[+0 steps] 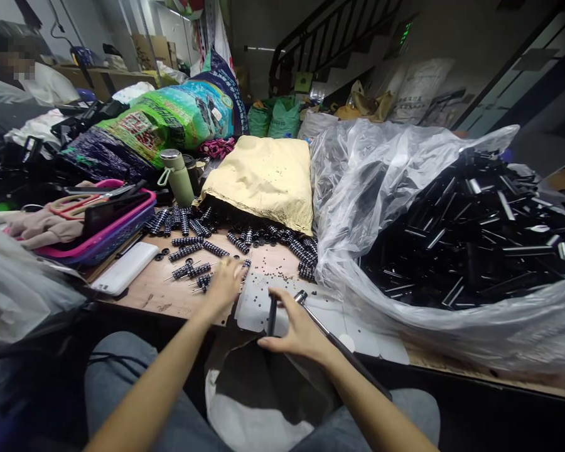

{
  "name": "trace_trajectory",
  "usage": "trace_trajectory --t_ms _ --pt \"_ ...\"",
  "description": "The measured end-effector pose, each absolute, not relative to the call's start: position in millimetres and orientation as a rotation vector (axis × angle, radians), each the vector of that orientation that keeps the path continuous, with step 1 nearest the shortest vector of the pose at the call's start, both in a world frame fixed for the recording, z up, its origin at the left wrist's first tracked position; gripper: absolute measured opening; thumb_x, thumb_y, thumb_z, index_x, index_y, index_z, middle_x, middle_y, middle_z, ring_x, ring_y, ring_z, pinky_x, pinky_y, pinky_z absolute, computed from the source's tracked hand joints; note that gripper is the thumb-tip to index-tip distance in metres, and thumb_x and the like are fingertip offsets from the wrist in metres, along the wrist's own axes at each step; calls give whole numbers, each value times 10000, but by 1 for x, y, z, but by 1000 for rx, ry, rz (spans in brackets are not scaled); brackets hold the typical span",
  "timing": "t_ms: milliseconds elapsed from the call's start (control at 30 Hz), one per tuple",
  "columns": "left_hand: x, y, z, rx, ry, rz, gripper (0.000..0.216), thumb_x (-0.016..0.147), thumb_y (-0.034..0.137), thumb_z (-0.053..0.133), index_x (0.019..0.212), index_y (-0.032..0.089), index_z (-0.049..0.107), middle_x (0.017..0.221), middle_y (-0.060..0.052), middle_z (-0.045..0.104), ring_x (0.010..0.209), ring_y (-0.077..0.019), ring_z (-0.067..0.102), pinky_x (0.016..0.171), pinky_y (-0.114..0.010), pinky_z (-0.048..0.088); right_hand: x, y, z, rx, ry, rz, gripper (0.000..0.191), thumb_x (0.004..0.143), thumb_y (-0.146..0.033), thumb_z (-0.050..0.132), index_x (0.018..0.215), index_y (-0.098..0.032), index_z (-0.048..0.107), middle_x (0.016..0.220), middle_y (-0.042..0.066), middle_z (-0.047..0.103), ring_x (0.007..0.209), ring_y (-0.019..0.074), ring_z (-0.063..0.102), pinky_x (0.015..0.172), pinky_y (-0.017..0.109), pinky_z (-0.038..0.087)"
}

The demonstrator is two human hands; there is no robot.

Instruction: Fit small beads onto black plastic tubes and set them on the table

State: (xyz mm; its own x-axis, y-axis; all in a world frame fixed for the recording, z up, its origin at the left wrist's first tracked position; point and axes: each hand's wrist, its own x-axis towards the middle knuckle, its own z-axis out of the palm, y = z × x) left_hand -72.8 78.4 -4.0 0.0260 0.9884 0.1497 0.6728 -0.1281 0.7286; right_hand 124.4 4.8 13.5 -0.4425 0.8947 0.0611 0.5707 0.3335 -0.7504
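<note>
My left hand (226,282) reaches forward over the wooden table (169,295), fingers bent down onto small black ring parts (273,267) scattered there; what it holds, if anything, is hidden. Several rods threaded with black rings (188,251) lie just left of it. My right hand (296,329) rests at the table's near edge on a white sheet (254,307), gripping a thin black stick (272,314) between thumb and fingers. A long metal-tipped rod (334,342) lies under the same hand and along my forearm.
A yellow sack (263,179) spills ringed rods at the back. A clear plastic bag of black tubes (475,238) fills the right. A pink basket (98,235), white phone (125,269) and green bottle (179,179) stand left. An open bag (263,389) hangs at my lap.
</note>
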Motion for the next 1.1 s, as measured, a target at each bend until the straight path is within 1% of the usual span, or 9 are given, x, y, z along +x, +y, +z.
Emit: trace_trajectory --t_ms 67,167,267,400,467,567,733,933,1100 --pt "-100 113 -5 2151 1860 669 277 811 219 446 1044 188 592 1208 -154 462 1147 -320 361 873 -483 338 138 -13 4 -1376 -2140 1026 838 592 -508 671 1287 -181 333 1303 135 408 1191 270 404 987 432 351" --pt "-128 154 -9 2383 1763 340 234 754 194 518 962 191 625 1157 -144 497 1145 -329 357 888 -498 313 165 -29 -11 -1546 -2170 895 895 577 -495 679 1307 -153 291 1339 161 350 1251 293 313 1025 462 284" --pt "-134 173 -11 2411 1661 345 156 712 223 581 857 193 631 1094 -116 540 1129 -311 381 904 -474 307 187 -26 -21 -1635 -2203 680 872 595 -446 666 1315 -148 274 1354 158 325 1275 286 268 1044 463 246" --pt "-122 170 -4 2387 1624 499 229 811 261 465 999 171 560 1029 -109 564 1048 -251 460 899 -407 336 198 -12 -23 -1750 -2256 498 872 600 -490 647 1324 -161 288 1381 139 292 1287 290 239 1046 451 238" --pt "-111 159 2 2307 1587 640 307 873 308 350 1112 168 482 990 -93 564 963 -204 507 837 -342 392 199 -10 -21 -1803 -2304 471 939 549 -513 680 1331 -168 288 1382 135 294 1278 307 248 1038 448 249" --pt "-89 133 11 1862 1355 978 386 885 407 292 1172 182 419 798 -34 538 708 -144 537 618 -260 445 197 -12 -17 -1824 -2331 438 965 521 -469 714 1335 -190 279 1356 135 330 1257 329 279 1019 469 265" --pt "-51 85 20 1078 972 1120 432 803 482 447 1117 186 477 620 42 434 419 -51 376 343 -150 274 184 -16 -1 -1623 -2209 457 1040 580 -420 699 1379 -185 78 1386 148 255 1284 292 248 1034 454 276" --pt "-20 45 24 843 862 958 518 783 464 474 1219 188 437 479 81 407 312 -37 301 296 -137 193 150 -6 30 -1280 -2132 495 1104 539 -510 724 1367 -157 85 1364 175 263 1285 295 246 1041 445 287" --pt "-4 26 26 719 921 1045 405 720 441 518 939 108 583 475 29 506 355 -94 465 347 -198 354 132 4 38 -1046 -2185 587 1073 530 -491 735 1352 -150 135 1354 167 285 1289 284 239 1065 438 241"
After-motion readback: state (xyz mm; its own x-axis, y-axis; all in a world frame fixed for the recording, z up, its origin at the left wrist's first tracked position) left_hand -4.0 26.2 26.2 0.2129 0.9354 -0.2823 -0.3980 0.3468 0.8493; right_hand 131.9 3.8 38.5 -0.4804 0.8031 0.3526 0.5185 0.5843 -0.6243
